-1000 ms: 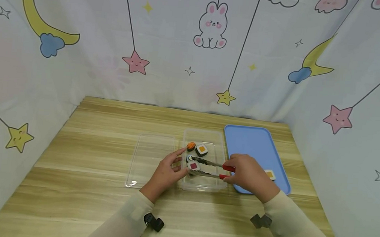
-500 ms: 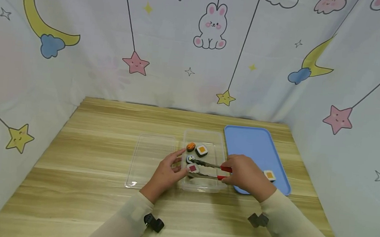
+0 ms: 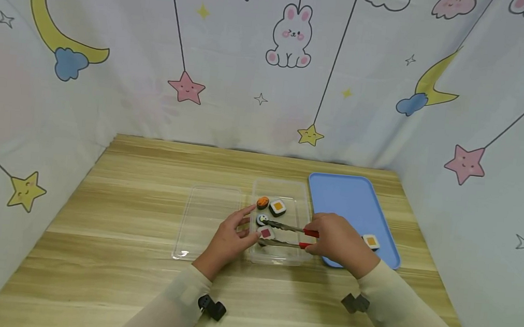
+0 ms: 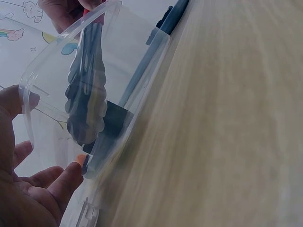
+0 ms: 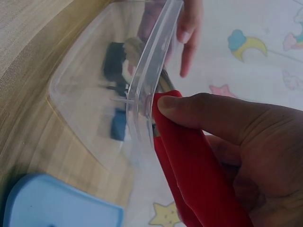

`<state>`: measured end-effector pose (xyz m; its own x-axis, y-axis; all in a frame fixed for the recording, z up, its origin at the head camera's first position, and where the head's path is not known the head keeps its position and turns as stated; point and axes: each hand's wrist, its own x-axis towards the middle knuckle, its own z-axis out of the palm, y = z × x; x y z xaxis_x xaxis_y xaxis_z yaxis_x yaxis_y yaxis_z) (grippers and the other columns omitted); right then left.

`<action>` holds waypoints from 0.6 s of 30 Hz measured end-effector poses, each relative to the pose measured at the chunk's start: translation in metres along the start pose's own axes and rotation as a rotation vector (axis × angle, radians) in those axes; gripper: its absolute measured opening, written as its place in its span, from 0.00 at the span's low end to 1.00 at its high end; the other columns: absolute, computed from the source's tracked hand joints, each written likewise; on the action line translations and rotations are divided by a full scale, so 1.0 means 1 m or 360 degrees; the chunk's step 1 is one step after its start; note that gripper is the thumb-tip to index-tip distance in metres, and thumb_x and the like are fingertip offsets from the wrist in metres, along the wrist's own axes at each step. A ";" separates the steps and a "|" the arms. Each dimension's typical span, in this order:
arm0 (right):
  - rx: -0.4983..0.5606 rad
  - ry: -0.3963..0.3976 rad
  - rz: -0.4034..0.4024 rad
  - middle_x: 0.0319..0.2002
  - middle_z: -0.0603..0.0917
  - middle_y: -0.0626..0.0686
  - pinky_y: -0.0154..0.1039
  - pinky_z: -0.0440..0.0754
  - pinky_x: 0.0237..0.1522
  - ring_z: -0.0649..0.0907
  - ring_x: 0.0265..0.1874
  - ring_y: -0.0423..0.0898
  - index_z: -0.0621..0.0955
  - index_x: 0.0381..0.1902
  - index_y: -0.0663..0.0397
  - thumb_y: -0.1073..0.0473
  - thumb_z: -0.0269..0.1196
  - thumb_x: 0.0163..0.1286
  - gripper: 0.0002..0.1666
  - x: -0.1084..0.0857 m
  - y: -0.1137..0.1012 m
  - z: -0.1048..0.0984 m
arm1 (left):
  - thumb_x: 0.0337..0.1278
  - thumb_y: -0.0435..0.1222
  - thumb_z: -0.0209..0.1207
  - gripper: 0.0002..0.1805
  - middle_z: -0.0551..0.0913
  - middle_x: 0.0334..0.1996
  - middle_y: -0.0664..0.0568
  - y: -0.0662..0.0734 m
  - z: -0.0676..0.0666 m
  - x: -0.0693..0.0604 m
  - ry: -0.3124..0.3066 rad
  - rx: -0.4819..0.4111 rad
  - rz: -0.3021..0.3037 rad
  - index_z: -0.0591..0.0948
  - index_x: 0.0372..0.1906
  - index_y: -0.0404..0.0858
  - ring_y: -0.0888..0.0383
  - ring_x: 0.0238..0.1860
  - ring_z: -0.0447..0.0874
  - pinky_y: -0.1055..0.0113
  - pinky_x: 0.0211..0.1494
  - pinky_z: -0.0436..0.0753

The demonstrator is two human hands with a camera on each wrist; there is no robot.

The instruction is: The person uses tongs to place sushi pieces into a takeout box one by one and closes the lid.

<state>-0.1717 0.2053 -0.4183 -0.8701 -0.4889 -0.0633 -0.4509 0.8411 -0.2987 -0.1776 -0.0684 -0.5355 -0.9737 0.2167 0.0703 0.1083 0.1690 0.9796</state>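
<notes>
My right hand (image 3: 337, 240) grips the red handles of metal food tongs (image 3: 286, 227), their arms apart. The tongs reach over the rim into a clear plastic container (image 3: 285, 186). One tip is near a small round sushi roll (image 3: 262, 219), the other near a sushi roll with a red centre (image 3: 266, 232); firm contact cannot be told. My left hand (image 3: 232, 238) holds the container's left wall, thumb over the rim (image 4: 28, 100) and fingers outside. An orange-topped sushi piece (image 3: 262, 202) and a square sushi roll with a yellow-orange centre (image 3: 278, 207) lie farther back inside.
Left of the container lies a clear plastic lid (image 3: 210, 221) on the wooden table (image 3: 122, 213). At the right, a blue tray (image 3: 343, 191) carries another yellow-centred sushi roll (image 3: 370, 241), partly behind my right hand. A patterned curtain (image 3: 229, 114) surrounds the table.
My right hand and the tongs have shifted slightly left, and the tongs' arms have spread a little wider. The red-centred roll has settled slightly lower. My left hand stays in place.
</notes>
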 end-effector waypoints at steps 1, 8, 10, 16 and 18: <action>0.0001 -0.0002 0.0004 0.32 0.80 0.42 0.36 0.80 0.30 0.78 0.30 0.39 0.91 0.38 0.50 0.59 0.82 0.52 0.15 0.000 0.000 0.000 | 0.62 0.34 0.71 0.39 0.68 0.74 0.42 0.001 0.000 0.000 0.0000 0.0003 0.0001 0.69 0.78 0.43 0.42 0.71 0.73 0.50 0.66 0.81; 0.0011 -0.0015 0.0008 0.31 0.79 0.41 0.36 0.79 0.31 0.77 0.28 0.38 0.90 0.39 0.50 0.58 0.82 0.53 0.15 -0.002 0.002 -0.002 | 0.63 0.35 0.70 0.40 0.68 0.74 0.43 0.004 0.000 -0.001 -0.0002 0.0002 -0.0009 0.69 0.78 0.42 0.42 0.71 0.73 0.51 0.66 0.82; 0.0016 -0.0018 0.0025 0.31 0.78 0.41 0.37 0.79 0.31 0.76 0.28 0.39 0.90 0.40 0.50 0.57 0.82 0.53 0.16 -0.002 0.004 -0.003 | 0.63 0.35 0.70 0.39 0.68 0.75 0.43 0.003 0.000 -0.001 -0.0002 -0.0002 -0.0011 0.69 0.78 0.42 0.41 0.71 0.73 0.51 0.66 0.82; -0.0018 0.0007 0.0082 0.30 0.77 0.40 0.36 0.79 0.31 0.76 0.28 0.39 0.91 0.42 0.52 0.54 0.82 0.55 0.18 -0.007 0.014 -0.008 | 0.63 0.35 0.70 0.40 0.67 0.75 0.43 0.004 0.000 0.000 -0.0008 0.0013 -0.0005 0.69 0.78 0.42 0.41 0.71 0.73 0.52 0.66 0.82; 0.0004 0.0048 0.0094 0.31 0.77 0.40 0.36 0.80 0.33 0.77 0.29 0.39 0.91 0.45 0.54 0.54 0.81 0.55 0.20 -0.010 0.018 -0.010 | 0.63 0.34 0.70 0.40 0.66 0.75 0.43 0.004 -0.001 -0.001 -0.0011 0.0021 -0.0012 0.69 0.78 0.43 0.42 0.72 0.72 0.53 0.66 0.82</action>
<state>-0.1734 0.2281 -0.4132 -0.9009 -0.4310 -0.0520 -0.3979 0.8677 -0.2979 -0.1766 -0.0684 -0.5314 -0.9731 0.2223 0.0612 0.1034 0.1835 0.9776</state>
